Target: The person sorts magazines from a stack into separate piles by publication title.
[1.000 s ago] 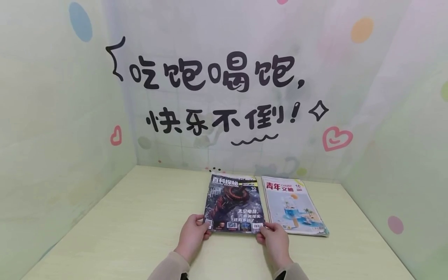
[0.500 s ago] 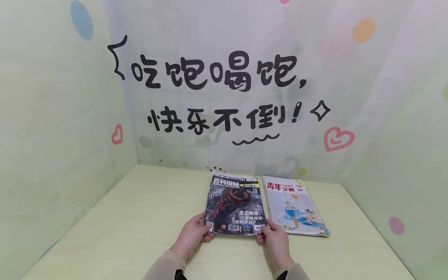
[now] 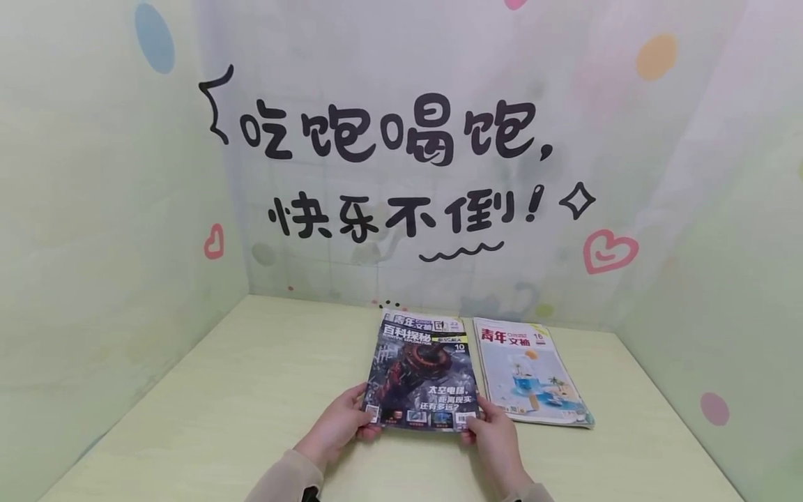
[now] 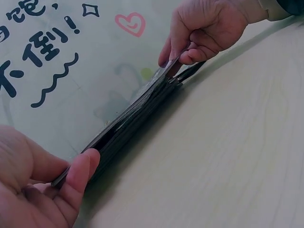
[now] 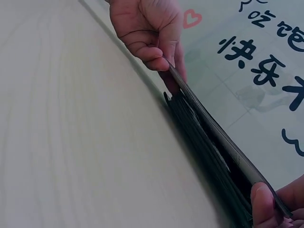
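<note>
The left hand [image 3: 339, 422] and right hand [image 3: 495, 436] pinch the near corners of the Scientific Exploration magazine [image 3: 423, 376], its near edge above the magazine stack [image 5: 206, 161]. It likely handles light, flexible and slick; support both corners evenly.

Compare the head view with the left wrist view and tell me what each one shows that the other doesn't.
Only the head view shows the printed front covers of the dark magazine and, to its right, the white magazine.

Only the left wrist view shows the near edge side-on, with a dark gap between the dark magazine and the stack beneath.

Both show the left hand and right hand holding the dark magazine, plus the tabletop and wall lettering.
</note>
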A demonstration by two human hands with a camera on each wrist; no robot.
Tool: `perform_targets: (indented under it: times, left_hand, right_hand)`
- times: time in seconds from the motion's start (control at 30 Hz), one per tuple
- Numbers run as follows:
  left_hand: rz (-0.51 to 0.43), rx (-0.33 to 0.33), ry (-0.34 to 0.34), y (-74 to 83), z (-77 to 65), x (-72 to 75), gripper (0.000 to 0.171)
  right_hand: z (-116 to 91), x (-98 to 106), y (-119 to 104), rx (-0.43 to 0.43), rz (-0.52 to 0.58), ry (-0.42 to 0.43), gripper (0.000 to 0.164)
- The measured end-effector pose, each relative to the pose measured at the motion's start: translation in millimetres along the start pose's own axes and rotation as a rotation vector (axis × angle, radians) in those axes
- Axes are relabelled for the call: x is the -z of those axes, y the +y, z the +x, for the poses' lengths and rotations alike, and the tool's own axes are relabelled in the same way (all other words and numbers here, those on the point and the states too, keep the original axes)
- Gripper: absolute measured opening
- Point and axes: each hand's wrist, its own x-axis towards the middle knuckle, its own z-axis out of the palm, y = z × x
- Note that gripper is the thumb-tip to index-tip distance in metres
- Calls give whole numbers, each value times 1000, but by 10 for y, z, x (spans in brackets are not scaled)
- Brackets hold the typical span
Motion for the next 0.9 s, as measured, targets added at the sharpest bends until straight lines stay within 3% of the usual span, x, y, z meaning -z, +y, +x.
perform_targets:
  times: [0.17,0.37,0.6,0.9]
  left_hand:
    - [-25,-33,16,41,-31,41,70]
    - [34,-58,74,89,-29,233,69]
    - [46,-36,125,177,38,559,67]
    - [96,-8,131,261,108,1129,68]
  right_hand:
    - [-36,-46,-57,36,38,-11,60]
    - [-49,-237,-131,92,107,-62,60]
    - [23,-544,-210,105,173,-109,62]
    - [119,-1083,-330,103,185,-182,59]
